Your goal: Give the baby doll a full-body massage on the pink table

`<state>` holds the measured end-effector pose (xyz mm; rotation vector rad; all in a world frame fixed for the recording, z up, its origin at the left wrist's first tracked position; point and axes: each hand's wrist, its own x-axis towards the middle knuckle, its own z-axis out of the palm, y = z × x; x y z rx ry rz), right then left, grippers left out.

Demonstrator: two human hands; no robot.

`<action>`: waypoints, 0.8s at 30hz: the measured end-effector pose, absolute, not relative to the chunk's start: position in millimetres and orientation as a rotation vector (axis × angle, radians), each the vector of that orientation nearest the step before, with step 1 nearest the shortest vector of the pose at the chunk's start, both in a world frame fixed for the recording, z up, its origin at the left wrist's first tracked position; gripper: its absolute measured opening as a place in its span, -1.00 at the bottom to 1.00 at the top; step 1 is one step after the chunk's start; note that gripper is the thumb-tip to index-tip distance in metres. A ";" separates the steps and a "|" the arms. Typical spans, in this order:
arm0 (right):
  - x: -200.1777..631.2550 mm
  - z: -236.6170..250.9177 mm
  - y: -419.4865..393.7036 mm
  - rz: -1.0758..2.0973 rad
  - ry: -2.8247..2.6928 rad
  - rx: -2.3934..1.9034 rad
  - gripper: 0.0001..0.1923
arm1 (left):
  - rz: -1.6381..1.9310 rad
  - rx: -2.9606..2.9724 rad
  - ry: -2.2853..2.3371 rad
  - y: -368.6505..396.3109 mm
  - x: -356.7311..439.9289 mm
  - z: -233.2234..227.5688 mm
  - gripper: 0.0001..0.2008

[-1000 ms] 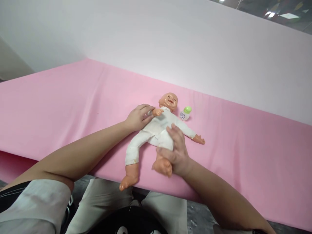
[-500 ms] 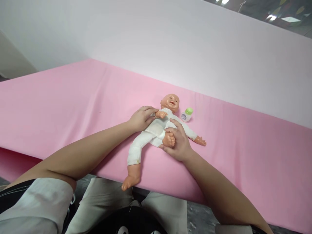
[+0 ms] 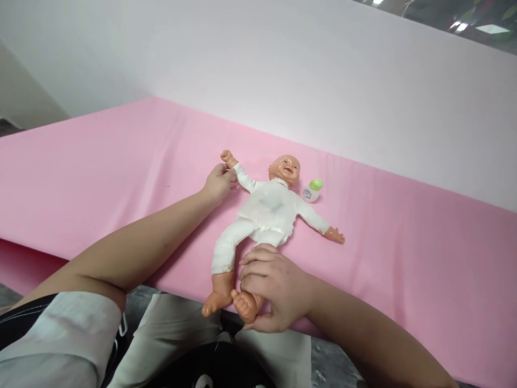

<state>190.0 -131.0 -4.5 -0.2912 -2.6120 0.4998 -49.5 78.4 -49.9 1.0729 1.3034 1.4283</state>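
A baby doll (image 3: 264,207) in a white cloth suit lies on its back, its bald head towards the wall and its feet at the near table edge. My left hand (image 3: 220,183) is closed at the wrist of the doll's arm on the left, which is stretched up and outward. My right hand (image 3: 278,285) is wrapped round the doll's lower leg on the right, just above the bare foot (image 3: 244,306). The other leg lies straight with its foot over the edge. A small clear bottle (image 3: 312,191) with a green cap stands beside the doll's head, touched by neither hand.
A pink cloth (image 3: 121,145) covers the table and hangs down at the front. A white wall panel (image 3: 258,70) rises behind it. My legs (image 3: 161,334) are under the near edge.
The doll's left-side arm has swung from across its chest out to the side with my left hand. My right hand has brought the bent leg down straight towards the near edge.
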 end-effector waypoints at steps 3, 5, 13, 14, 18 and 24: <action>189.9 -4.0 -132.8 0.475 -2.690 -0.336 -0.67 | 1.424 0.950 1.303 83.7 -55.1 -41.5 -0.82; 190.7 -3.9 -133.4 0.423 -2.739 -0.358 -0.73 | 1.447 0.910 1.312 87.3 -61.8 -38.0 -0.80; 191.7 -10.6 -132.9 0.345 -2.810 -0.372 -0.54 | 1.453 1.197 1.743 94.4 -92.8 -48.2 -0.60; 192.0 -10.3 -132.4 0.347 -2.814 -0.370 -0.52 | 1.415 1.287 1.778 94.0 -93.9 -49.5 -0.60; 192.7 -9.6 -130.9 0.357 -2.824 -0.366 -0.45 | 1.212 1.637 1.883 92.6 -92.8 -51.0 -0.66; 192.5 -17.4 -120.6 0.344 -2.659 -0.307 -0.45 | 1.157 1.985 1.991 78.1 -81.4 -46.1 -0.65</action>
